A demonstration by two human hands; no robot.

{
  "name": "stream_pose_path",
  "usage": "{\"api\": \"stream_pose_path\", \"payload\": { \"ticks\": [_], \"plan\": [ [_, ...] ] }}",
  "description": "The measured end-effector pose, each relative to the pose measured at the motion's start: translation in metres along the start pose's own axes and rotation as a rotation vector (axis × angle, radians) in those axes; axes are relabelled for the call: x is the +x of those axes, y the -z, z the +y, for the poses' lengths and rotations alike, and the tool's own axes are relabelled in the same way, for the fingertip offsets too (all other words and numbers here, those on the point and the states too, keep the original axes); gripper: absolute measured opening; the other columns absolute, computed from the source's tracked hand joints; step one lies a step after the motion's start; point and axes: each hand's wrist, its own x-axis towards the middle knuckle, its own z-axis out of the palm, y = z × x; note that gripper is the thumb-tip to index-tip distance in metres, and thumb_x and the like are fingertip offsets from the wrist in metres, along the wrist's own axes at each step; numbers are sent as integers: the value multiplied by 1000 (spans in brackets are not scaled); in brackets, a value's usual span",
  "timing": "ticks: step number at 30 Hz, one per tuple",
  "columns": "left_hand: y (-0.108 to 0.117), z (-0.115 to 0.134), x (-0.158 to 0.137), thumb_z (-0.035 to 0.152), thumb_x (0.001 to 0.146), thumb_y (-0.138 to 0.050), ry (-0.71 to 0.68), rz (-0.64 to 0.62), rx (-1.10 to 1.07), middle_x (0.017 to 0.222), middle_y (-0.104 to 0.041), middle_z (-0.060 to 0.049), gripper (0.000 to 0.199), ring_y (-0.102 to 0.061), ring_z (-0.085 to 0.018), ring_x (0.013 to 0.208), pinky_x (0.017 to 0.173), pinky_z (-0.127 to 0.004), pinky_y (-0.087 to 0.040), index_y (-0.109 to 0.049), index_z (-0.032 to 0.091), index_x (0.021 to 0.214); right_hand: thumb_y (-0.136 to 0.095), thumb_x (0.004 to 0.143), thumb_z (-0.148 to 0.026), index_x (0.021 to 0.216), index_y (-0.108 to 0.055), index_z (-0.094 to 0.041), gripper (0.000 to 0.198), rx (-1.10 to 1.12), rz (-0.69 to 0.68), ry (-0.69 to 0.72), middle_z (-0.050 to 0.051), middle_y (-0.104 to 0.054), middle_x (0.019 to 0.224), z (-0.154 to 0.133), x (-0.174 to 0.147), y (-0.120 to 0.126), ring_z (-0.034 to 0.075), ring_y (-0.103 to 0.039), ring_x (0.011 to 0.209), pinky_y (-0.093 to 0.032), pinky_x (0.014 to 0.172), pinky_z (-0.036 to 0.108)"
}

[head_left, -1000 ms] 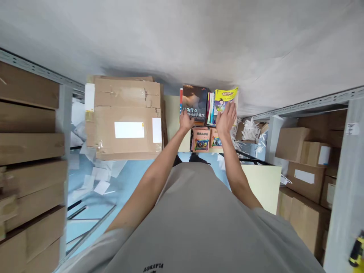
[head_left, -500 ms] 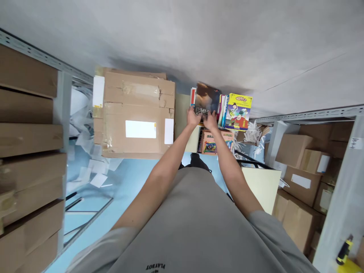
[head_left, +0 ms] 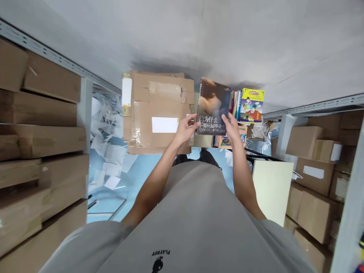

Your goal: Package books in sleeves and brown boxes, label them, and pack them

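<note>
Between my hands is a dark-covered book (head_left: 214, 104) with white Chinese lettering, its cover facing me. My left hand (head_left: 186, 128) grips its lower left edge. On the lower right edge, the fingers of my right hand (head_left: 231, 124) are closed, thumb over the cover. Right of the held book stands a row of upright books (head_left: 236, 102), seen by their spines. At the end of that row a yellow and purple book (head_left: 252, 105) shows its front. Lower down, partly hidden behind my right hand, are books with pinkish covers (head_left: 226, 141).
A large taped cardboard box (head_left: 159, 102) with white labels stands to the left of the book. Shelves on both sides hold stacked cartons (head_left: 54, 140) and more boxes (head_left: 308, 155). Loose paper sheets (head_left: 110, 159) litter the blue floor at left. A pale panel (head_left: 270, 185) stands at right.
Both hands have lifted the dark book up from among the other books and toward me. The view has turned, so the surroundings appear shifted to the right.
</note>
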Motion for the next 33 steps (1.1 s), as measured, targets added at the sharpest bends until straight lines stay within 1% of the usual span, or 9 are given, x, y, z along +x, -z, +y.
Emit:
{"api": "stream_pose_path", "payload": {
  "ticks": [2,4,7,9,13,17,20,27,33],
  "plan": [
    [45,-4,-36,54,102,-86,21,-26,98,143,-87,-14,52,-84,-35,128,118,-56,-70,-84,22,143,-79,96,-92,138,-80,-26,78,58,-8,3,15,-85,149,-1,-28,-33,36,-80,139,-63,128,56],
    [79,-12,-61,59,102,-88,-2,-5,332,147,-85,-15,50,-78,-41,144,129,-62,-65,-87,25,138,-80,94,-92,136,-81,-25,79,87,12,2,15,-87,145,6,-49,-69,36,-80,137,-64,126,55],
    [109,-28,-81,58,102,-90,-75,5,655,177,-67,-19,60,-48,-49,178,148,-73,-41,-82,25,152,-77,89,-98,129,-83,-22,86,65,60,-31,17,-89,137,20,-65,-114,39,-81,134,-63,126,56],
    [117,-40,-87,55,101,-92,-120,-65,750,193,-50,-18,73,-30,-51,188,152,-77,-28,-73,27,166,-75,87,-100,126,-83,-21,88,33,96,-47,18,-89,136,28,-69,-129,40,-80,135,-62,126,56],
    [120,-56,-92,44,99,-97,-193,-196,800,199,-40,-16,81,-21,-49,191,153,-79,-18,-67,34,173,-77,84,-100,128,-83,-21,90,24,114,-48,19,-89,140,29,-66,-129,40,-79,140,-61,128,56],
    [120,-56,-96,29,99,-94,-207,-213,798,198,-42,-17,80,-18,-46,191,154,-77,-15,-67,33,174,-78,82,-100,134,-82,-20,96,5,97,-58,20,-87,145,19,-67,-124,40,-79,141,-60,130,58],
    [120,-52,-99,28,102,-90,-187,-218,770,198,-41,-15,77,-16,-43,192,155,-75,-13,-66,34,175,-74,85,-102,141,-81,-18,102,-41,92,-64,22,-85,152,10,-72,-125,39,-78,145,-60,131,57],
    [122,-44,-100,36,102,-87,-131,-250,750,200,-39,-13,79,-13,-44,192,155,-77,-10,-64,37,177,-66,83,-112,144,-81,-16,115,-75,118,-89,23,-84,153,-1,-78,-133,39,-78,147,-61,131,54],
    [112,-26,-95,65,105,-84,-87,-147,728,195,-48,-14,78,-18,-49,191,154,-78,-12,-66,38,175,-67,88,-106,148,-81,-17,108,-31,163,-30,21,-82,160,-5,-72,-114,39,-76,152,-57,136,55]
  ]
}}
